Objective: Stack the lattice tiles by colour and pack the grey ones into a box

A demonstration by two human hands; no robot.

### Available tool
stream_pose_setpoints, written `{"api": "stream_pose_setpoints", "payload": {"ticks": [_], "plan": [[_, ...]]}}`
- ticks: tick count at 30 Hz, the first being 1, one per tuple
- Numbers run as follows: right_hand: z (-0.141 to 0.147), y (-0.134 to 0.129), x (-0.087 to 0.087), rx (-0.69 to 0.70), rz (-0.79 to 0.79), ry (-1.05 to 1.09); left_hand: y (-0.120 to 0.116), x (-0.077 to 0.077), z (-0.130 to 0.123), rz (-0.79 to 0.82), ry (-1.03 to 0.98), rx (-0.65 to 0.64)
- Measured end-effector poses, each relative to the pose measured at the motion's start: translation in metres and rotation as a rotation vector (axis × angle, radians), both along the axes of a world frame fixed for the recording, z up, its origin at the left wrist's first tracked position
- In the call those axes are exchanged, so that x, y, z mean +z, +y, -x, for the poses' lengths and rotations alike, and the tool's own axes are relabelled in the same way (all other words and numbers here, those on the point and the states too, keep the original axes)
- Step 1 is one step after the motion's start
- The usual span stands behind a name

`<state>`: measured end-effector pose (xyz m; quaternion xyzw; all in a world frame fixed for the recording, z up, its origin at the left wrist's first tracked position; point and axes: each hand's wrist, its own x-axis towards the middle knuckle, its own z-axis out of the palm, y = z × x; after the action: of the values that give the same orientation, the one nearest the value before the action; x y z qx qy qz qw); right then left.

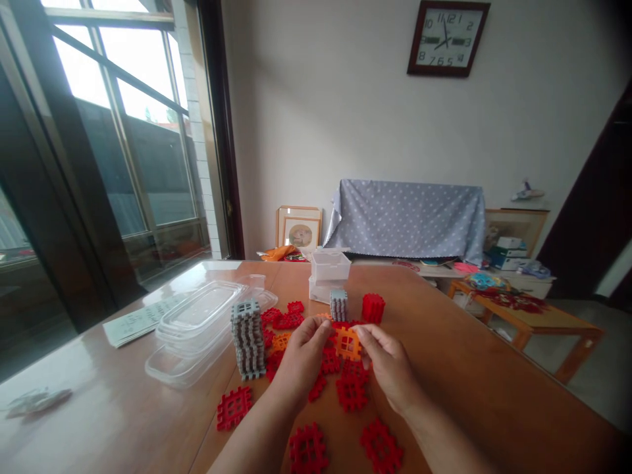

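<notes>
My right hand (pixel 390 362) is closed, pinching the right edge of an orange interlocking building tile (pixel 348 343) with a window-like grid. My left hand (pixel 306 349) is closed too, its thumb and fingertips pressed together at the left of that tile. Another bit of orange tile (pixel 324 316) shows at its fingertips, partly hidden. Under and around both hands lie loose red tiles (pixel 351 393) and an orange tile (pixel 281 342). A tall stack of grey tiles (pixel 248 342) stands left of my left hand. Beyond the hands are a short grey stack (pixel 338 305) and a red stack (pixel 373 307).
Clear plastic containers and lids (pixel 197 316) lie on the left of the wooden table (pixel 469 368), beside papers (pixel 133 322). White translucent boxes (pixel 330 266) are stacked at the back. A small plastic bag (pixel 39 401) lies far left. A low side table (pixel 553 322) stands at right.
</notes>
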<state>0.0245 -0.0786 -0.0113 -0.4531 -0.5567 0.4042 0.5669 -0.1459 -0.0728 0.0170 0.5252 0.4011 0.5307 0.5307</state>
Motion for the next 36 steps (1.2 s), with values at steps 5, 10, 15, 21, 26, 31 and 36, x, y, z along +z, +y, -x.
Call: {"api": "stream_pose_setpoints", "payload": {"ticks": [5, 10, 15, 21, 26, 31, 36], "plan": [[-0.001, -0.001, 0.000, -0.004, 0.041, 0.046, -0.001, -0.012, -0.008, 0.074, -0.091, -0.100], [-0.005, 0.001, 0.001, -0.017, 0.038, -0.016, 0.000, -0.016, -0.012, 0.135, -0.111, -0.109], [-0.019, 0.000, 0.008, -0.018, -0.203, -0.352, 0.002, -0.019, -0.012, 0.183, -0.136, -0.097], [-0.025, -0.002, 0.013, 0.070, -0.373, -0.735, 0.004, -0.022, -0.012, 0.252, -0.189, -0.128], [-0.057, 0.013, 0.009, -0.048, -0.288, -0.695, 0.004, -0.016, -0.010, 0.230, -0.198, -0.089], [-0.102, 0.030, -0.004, -0.028, -0.068, -0.613, 0.005, -0.012, -0.004, 0.224, -0.146, -0.065], [-0.115, 0.034, -0.015, 0.043, 0.055, -0.611, 0.006, -0.009, -0.001, 0.193, -0.137, -0.057]]}}
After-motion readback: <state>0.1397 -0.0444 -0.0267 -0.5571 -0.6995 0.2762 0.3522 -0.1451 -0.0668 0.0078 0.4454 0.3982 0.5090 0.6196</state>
